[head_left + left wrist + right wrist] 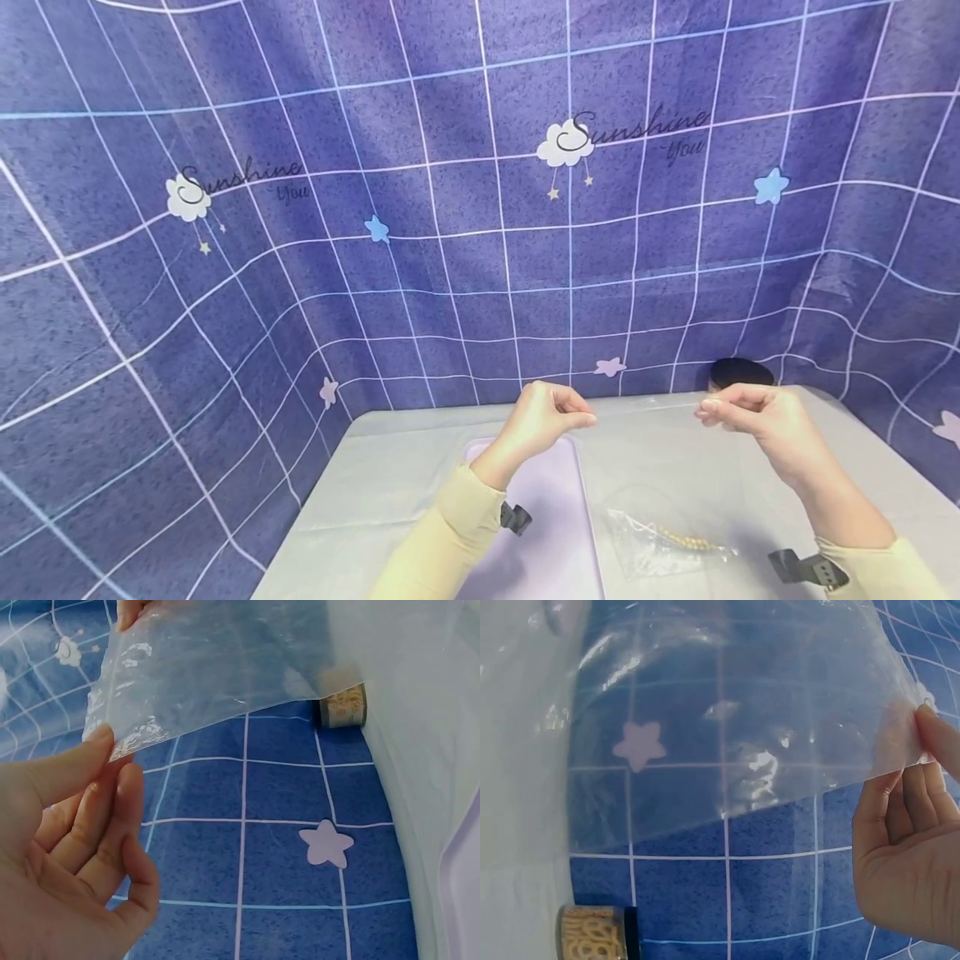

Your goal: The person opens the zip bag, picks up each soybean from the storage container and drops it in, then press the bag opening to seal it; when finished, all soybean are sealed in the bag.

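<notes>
Printed wording: "Sunshine You", dark script lettering, appearing twice on the purple-blue grid-patterned cloth backdrop [420, 275]. Each instance stands beside a white cloud motif, one upper left [187, 198], one upper centre-right [564, 143]. No other legible text, numbers or labels.

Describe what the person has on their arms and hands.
Both arms wear pale yellow long sleeves that end at the wrists. A black strap or clip sits at the left cuff, and another at the right. The left hand and right hand are bare, with no gloves.

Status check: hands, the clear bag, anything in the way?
Left hand and right hand pinch clear plastic bag by opposite corners, held up over table. Nothing blocking.
</notes>
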A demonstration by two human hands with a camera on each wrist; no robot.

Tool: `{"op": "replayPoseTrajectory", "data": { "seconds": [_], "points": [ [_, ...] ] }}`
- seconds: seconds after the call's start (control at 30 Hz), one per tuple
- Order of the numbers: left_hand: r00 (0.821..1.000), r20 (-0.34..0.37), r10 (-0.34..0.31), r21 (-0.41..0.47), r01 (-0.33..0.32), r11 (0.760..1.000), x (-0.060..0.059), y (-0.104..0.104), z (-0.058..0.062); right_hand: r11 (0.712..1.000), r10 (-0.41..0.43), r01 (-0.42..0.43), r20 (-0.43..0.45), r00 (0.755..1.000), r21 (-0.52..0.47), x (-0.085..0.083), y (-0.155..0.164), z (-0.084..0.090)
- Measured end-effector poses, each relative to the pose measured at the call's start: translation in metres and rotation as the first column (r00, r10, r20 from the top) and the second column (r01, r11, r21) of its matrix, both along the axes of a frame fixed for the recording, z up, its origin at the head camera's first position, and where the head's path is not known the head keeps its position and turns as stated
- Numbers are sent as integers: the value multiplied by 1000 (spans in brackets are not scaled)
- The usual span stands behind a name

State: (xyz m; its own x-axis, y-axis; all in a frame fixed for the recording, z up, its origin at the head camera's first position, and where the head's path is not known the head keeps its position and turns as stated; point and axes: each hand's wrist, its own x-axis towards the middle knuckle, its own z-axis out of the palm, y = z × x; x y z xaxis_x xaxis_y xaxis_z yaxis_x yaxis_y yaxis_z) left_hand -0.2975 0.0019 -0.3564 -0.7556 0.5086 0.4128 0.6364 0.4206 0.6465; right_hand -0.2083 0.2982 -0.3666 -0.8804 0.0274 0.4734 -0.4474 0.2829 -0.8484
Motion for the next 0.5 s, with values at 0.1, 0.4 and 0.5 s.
{"op": "replayPoseTrajectory", "data": {
  "seconds": [0.1, 0.4, 0.5],
  "points": [
    [999, 36, 5, 17, -5, 1000, -3, 4, -4, 1000, 1, -1, 38, 999, -4, -3, 2, -3],
    [993, 102, 61, 51, -67, 996, -22, 22, -27, 998, 42, -37, 124, 991, -44, -23, 10, -27],
    [988, 139, 68, 64, -78, 995, -32, 27, -38, 998, 39, -32, 143, 989, -50, -35, 14, -38]
  ]
}}
